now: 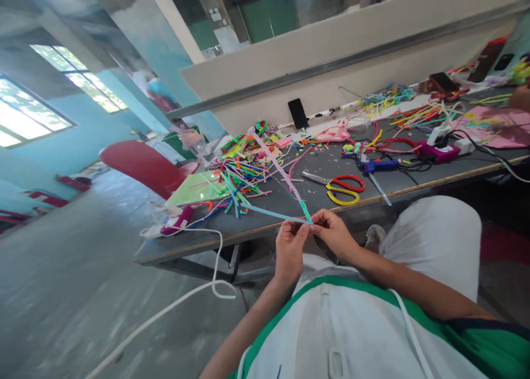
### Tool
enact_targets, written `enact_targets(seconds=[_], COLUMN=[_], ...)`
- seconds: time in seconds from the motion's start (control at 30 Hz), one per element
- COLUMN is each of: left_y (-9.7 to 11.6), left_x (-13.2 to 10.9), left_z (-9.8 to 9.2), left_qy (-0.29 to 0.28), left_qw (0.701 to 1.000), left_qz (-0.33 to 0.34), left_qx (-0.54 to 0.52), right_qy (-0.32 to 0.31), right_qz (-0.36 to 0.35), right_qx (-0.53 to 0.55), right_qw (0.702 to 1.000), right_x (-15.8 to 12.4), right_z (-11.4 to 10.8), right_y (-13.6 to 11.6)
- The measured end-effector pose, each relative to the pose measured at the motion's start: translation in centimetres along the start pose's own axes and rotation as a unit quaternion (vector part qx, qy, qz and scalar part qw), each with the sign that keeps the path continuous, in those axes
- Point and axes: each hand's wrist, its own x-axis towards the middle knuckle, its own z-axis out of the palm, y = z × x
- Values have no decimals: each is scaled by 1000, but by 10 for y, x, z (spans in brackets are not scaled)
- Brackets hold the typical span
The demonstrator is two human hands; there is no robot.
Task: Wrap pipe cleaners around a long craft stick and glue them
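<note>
Both hands meet above the table's front edge. My left hand [290, 243] is closed, pinching a light blue pipe cleaner [271, 213] that sticks out to the left. Against it, my right hand [333, 232] pinches the lower end of a pink pipe-cleaner stem [275, 163], where a green-teal wrap [305, 210] covers the stem. The stem leans up and away to the left. Fingertips of the two hands nearly touch, hiding the exact joint. Just beyond lie scissors [337, 188] with one red and one yellow handle loop.
A heap of cut pipe cleaners [244, 177] covers the table's left part. A blue glue gun [379, 165], a purple power strip [441, 151] and a propped phone [298, 114] are there too. White cable [165, 307] hangs at left, near a red chair [143, 163]. Another person's hand [519, 100] shows far right.
</note>
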Motion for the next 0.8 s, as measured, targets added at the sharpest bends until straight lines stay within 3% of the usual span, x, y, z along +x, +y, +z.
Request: enact_targets(seconds=[0.13,0.33,0.57,0.8], left_y=[-1,-1,0,1], left_x=[2,8,8,7], left_z=[4,7,13,16], left_qy=[4,25,9,36], left_qw=[1000,999,997,998], left_qz=[29,28,1,5], left_qx=[-6,-34,-74,-60], right_qy=[18,2,23,34], right_qz=[-26,-10,-20,-45], right_qx=[-39,4,-67,-116], right_qw=[999,1000,997,992], right_x=[-1,1,4,-4], right_z=[1,2,-1,0], right_y=[0,-2,8,-2])
